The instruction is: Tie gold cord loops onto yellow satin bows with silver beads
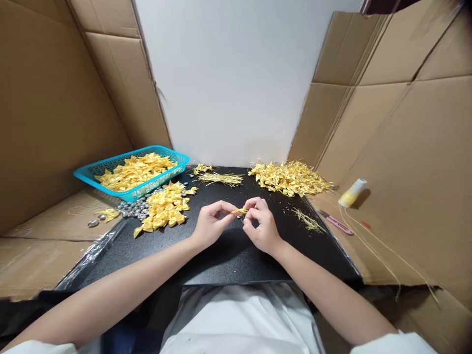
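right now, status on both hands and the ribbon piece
Grip: left hand and right hand both pinch yellow ribbon piece over black mat. Loose bow pile lies left, pink snips right, both apart from hands.

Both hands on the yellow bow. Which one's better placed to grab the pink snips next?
Right, likely. The right hand sits nearer the pink snips, which lie past the right edge of the black mat; the left hand would have to cross over. Both pinch the yellow bow.

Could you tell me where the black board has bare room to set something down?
Bare: the near strip of the black board, below the left hand and right hand. Crowded: loose bows at left, gold pile at right.
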A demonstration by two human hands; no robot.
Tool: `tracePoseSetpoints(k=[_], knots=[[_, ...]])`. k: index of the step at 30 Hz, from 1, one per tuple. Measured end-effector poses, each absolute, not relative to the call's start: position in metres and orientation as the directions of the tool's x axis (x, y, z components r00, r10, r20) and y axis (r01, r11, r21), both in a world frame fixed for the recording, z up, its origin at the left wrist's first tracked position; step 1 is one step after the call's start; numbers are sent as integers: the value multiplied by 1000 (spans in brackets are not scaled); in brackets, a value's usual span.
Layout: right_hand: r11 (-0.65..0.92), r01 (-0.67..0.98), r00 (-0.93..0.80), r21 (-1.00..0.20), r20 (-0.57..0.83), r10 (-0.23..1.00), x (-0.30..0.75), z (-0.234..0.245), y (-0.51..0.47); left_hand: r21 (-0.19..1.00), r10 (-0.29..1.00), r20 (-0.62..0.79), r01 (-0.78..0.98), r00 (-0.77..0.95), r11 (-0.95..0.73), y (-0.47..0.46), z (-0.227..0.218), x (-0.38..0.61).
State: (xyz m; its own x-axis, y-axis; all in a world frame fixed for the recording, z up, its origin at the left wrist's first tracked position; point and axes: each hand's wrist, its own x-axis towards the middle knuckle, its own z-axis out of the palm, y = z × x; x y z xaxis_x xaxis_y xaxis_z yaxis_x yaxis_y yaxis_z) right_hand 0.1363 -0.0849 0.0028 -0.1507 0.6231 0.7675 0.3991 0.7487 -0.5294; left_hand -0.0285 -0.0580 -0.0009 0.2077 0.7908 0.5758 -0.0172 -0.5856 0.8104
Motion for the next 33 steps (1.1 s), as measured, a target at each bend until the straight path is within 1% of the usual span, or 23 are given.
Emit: tracePoseSetpoints(k=[11,23,33], knots=[[740,410,-159,-533,757,634,136,3,-85,812,792,572,-11,212,-583,-57,-2,-29],[721,409,-176,-560,727,664,135,1,-84,783,763,609,-11,217,-621,-55,-3,-30],[717,460,-169,-524,741,650,130,-4,-86,773,756,622,-8,206,-634,-57,-4,-29]])
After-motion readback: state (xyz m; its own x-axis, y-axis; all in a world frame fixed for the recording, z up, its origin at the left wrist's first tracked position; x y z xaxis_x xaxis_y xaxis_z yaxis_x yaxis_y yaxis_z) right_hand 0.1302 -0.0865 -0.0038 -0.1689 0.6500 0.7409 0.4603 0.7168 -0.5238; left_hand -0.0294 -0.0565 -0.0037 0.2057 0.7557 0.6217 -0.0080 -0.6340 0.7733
